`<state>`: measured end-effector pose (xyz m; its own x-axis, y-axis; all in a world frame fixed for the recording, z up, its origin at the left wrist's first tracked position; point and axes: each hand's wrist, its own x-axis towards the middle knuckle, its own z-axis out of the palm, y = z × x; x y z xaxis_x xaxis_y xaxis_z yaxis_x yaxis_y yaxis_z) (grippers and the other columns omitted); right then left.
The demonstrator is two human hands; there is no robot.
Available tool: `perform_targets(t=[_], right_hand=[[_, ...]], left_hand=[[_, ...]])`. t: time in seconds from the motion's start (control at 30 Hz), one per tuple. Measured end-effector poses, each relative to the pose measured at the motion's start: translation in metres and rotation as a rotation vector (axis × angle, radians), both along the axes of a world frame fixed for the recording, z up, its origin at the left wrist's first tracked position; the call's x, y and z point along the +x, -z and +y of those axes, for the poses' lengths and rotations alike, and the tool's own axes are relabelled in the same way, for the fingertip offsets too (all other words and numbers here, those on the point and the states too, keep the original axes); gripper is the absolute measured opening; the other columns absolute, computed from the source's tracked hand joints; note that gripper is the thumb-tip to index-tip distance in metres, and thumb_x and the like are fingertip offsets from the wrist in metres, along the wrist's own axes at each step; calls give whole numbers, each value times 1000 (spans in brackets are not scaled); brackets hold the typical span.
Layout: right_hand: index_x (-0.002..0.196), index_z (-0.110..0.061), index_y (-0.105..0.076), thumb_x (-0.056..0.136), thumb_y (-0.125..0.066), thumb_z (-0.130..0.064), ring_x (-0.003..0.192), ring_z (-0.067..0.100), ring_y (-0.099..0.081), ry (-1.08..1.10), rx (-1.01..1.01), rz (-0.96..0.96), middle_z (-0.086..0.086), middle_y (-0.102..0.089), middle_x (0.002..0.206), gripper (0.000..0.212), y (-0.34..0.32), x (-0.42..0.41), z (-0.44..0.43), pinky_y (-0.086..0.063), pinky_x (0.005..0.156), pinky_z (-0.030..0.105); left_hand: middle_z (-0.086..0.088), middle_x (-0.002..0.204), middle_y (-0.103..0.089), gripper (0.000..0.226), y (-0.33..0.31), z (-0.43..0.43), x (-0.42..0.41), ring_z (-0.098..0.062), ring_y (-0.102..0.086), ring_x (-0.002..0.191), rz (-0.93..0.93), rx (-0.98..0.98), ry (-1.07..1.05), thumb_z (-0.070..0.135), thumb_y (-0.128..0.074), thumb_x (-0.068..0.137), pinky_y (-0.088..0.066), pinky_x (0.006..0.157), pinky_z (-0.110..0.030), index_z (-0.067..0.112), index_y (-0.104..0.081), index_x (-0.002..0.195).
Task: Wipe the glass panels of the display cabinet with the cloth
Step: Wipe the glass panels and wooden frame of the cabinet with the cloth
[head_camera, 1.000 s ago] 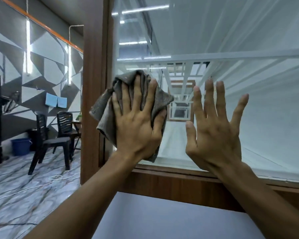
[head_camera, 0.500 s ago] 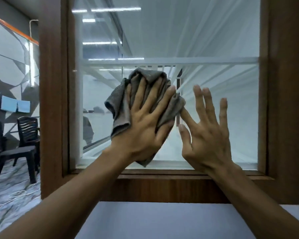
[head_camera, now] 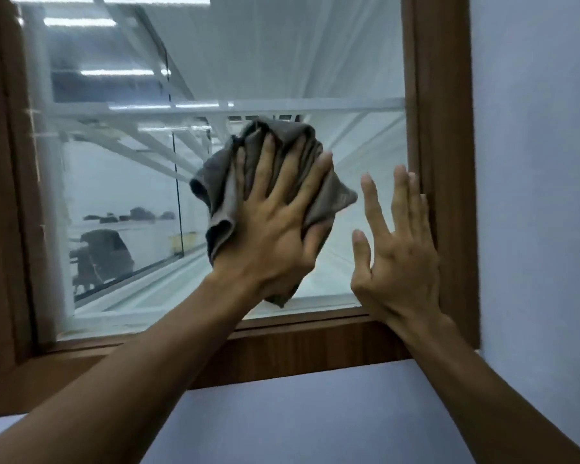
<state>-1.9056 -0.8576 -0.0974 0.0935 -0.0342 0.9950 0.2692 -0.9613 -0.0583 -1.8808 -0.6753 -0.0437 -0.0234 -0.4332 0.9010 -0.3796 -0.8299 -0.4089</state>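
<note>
A crumpled grey cloth (head_camera: 216, 185) was pressed against the glass panel (head_camera: 114, 182), right of centre, under the left hand (head_camera: 275, 232), whose fingers (head_camera: 310, 182) were spread wide over it. The right hand (head_camera: 399, 252), open and flat, lay bare on the glass at the edge of the wooden frame (head_camera: 449, 145). Wiping well likely called for even palm pressure, overlapping strokes into the corners, and lifting the bare hand to avoid smudges.

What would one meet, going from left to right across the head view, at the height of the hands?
Left frame post → glass panel → cloth, pressed flat by the left hand → right hand → right frame post → pale wall.
</note>
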Motion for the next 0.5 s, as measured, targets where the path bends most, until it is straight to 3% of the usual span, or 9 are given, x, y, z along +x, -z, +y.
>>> perform_targets(t=[0.07, 0.13, 0.2, 0.27, 0.4, 0.5], right_hand=[[162, -15, -30, 99, -46, -28, 160, 32, -4, -37, 18, -20, 19, -11, 171, 67, 5, -4, 0, -19, 129, 44], [149, -5, -49, 92, -48, -17, 160, 35, -7, -10, 56, -75, 21, -18, 169, 58, 11, -10, -5, -15, 130, 38], [138, -1, -60, 88, -48, -12, 158, 38, -11, 145, 91, -127, 22, -24, 167, 52, 22, -13, -20, -6, 130, 49], [147, -2, -53, 91, -47, -10, 158, 38, -13, 199, 111, -112, 23, -25, 167, 57, 32, -15, -35, -6, 130, 53], [160, -4, -30, 101, -36, -21, 160, 34, -10, 74, 104, -37, 21, -17, 170, 61, 45, -16, -46, -7, 131, 48], [161, 2, -18, 96, -46, -30, 160, 31, -6, 0, 100, 17, 19, -13, 171, 78, 59, -21, -48, -9, 131, 47]], left_hand=[[-14, 174, -8, 72, -6, -34, -5, -43, -1, 160, 43, -91, -31, 51, -34, 106, 3, 126, -64, 16, -16, 167], [-16, 173, -12, 70, 0, -67, -7, -43, -5, 159, 45, 23, 19, 46, -36, 108, 0, 126, -65, 14, -14, 166], [-17, 171, -20, 66, 10, -81, -3, -45, -10, 158, 0, 208, 74, 39, -39, 109, -3, 126, -66, 13, -17, 165], [-17, 171, -18, 64, 14, -79, 0, -44, -5, 159, 0, 294, 66, 41, -35, 110, 1, 127, -63, 10, -21, 165], [-11, 174, -10, 74, 16, -70, -8, -35, 2, 161, 106, 390, 86, 55, -23, 107, 9, 128, -56, 11, -17, 166], [-11, 173, -14, 68, 18, -66, -12, -35, 0, 161, 168, 461, 156, 49, -22, 108, 15, 128, -46, 11, -21, 165]])
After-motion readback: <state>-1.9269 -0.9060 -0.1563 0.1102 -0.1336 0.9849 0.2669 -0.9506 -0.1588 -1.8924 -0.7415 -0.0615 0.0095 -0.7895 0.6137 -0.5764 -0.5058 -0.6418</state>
